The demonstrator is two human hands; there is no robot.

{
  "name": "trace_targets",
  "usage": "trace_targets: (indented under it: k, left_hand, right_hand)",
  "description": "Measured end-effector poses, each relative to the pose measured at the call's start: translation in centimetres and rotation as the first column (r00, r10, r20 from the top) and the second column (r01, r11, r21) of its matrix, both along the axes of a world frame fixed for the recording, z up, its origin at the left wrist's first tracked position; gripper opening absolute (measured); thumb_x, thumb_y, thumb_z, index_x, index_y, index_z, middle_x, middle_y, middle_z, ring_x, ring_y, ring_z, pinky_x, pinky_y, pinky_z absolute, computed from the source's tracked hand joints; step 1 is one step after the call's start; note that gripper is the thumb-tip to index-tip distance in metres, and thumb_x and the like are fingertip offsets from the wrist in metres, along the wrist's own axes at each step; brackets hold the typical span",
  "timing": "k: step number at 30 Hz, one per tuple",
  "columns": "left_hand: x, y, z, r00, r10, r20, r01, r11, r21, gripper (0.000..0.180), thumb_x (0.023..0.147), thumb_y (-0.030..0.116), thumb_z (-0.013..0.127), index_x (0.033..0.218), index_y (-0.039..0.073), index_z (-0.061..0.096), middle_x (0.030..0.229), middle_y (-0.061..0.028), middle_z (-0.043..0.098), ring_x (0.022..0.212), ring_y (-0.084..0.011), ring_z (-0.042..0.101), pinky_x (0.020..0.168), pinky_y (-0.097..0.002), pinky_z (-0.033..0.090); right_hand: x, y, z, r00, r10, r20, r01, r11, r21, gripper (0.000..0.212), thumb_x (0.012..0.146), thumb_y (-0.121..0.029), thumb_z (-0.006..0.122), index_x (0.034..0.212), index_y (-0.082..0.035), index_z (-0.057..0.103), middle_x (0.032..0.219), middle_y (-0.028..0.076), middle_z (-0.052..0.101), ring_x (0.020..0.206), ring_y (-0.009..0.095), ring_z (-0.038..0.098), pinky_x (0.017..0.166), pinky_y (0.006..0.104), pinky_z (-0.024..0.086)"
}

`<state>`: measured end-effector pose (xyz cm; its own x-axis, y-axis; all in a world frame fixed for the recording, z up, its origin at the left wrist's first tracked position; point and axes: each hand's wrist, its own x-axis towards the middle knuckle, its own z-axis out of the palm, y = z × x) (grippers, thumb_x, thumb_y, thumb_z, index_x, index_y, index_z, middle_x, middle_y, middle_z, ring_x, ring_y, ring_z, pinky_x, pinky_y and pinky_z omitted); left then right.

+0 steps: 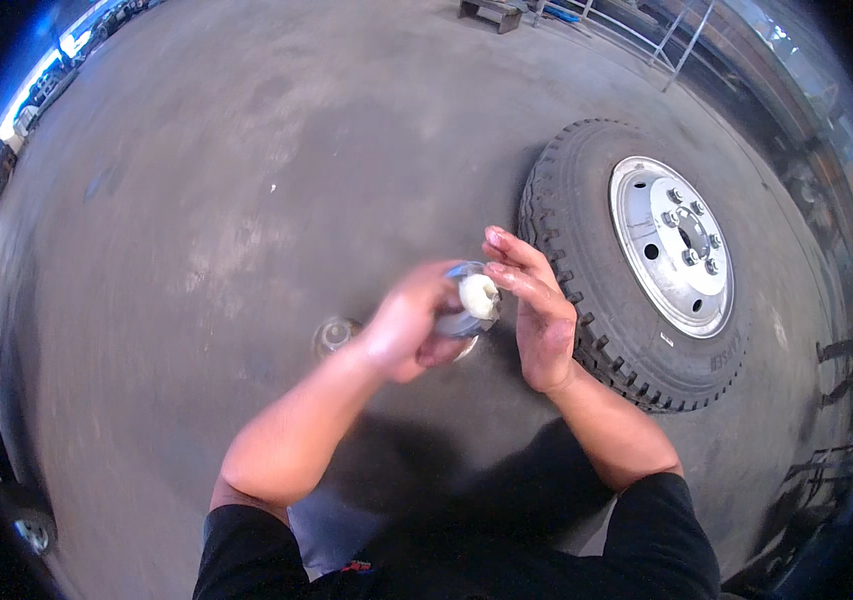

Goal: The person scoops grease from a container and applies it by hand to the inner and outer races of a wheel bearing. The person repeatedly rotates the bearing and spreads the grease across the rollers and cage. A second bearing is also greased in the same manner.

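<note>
- Two bare hands in my feed, brought close together over the floor (197, 400).
- Left hand (405, 318): motion-blurred, fingers wrapped around a translucent object (457, 324). I'd call it clamped.
- Translucent object: inside the left fingers, its off-white round end (480, 298) poking out on their right, toward the right fingertips. I can't tell exactly what it is.
- Right hand (547, 325): open, fingers stretched up and leftward, tips right beside the off-white end. Touching or just short of it, I can't tell. Fingertips look wet or smeared.
- Round clear thing (331, 337): on the floor, left of the left fingers, partly covered by the wrist.
- Big black tire (572, 230) with silvery wheel (637, 240) and a ring of nuts: just right of the right fingers.
- Metal railing (687, 50): well beyond the right fingertips, up and right.
- Small bench (492, 13): far ahead of both sets of fingers.
- Black sleeves (252, 555): well behind the fingers, nearest me.
</note>
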<state>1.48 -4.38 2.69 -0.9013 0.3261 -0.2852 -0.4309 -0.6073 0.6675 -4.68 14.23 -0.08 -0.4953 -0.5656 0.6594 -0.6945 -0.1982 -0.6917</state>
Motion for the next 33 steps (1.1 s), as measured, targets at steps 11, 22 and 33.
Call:
trace_targets:
  k: [11,22,33]
  left_hand:
    - [-0.9,3.5,-2.7,0.858,0.213,-0.468,-0.471,0.688,-0.551,0.018,0.090,0.009,0.051,0.108,0.004,0.056,0.088,-0.0056,0.060,0.076,-0.0127,0.060,0.063,-0.0287,0.049]
    - [0.8,5.0,-1.2,0.703,-0.022,-0.711,-0.605,0.507,-0.614,0.028,0.080,-0.002,0.048,0.108,-0.008,0.051,0.101,-0.0230,0.061,0.097,-0.0364,0.061,0.089,-0.0421,0.044]
    - [0.8,2.3,-4.2,0.931,0.039,-0.363,-0.278,0.721,-0.635,0.041,0.081,0.007,0.047,0.121,0.001,0.054,0.087,-0.0085,0.059,0.063,-0.0146,0.056,0.052,-0.0278,0.045]
  right_hand:
    - [1.3,-4.1,-0.4,0.822,-0.024,0.569,0.326,0.839,-0.436,0.068,0.102,-0.059,0.018,0.126,-0.005,0.053,0.118,0.013,0.061,0.110,0.027,0.060,0.100,0.0444,0.045]
    - [0.6,-5.3,-1.3,0.637,-0.098,0.764,0.407,0.885,-0.226,0.068,0.103,-0.054,0.035,0.124,0.005,0.060,0.110,0.019,0.065,0.091,0.020,0.067,0.079,0.0319,0.055]
    - [-2.2,-4.5,-1.6,0.174,0.208,0.963,0.252,0.936,-0.247,0.098,0.087,-0.083,0.019,0.129,-0.004,0.059,0.117,0.015,0.064,0.109,0.030,0.062,0.097,0.0476,0.045]
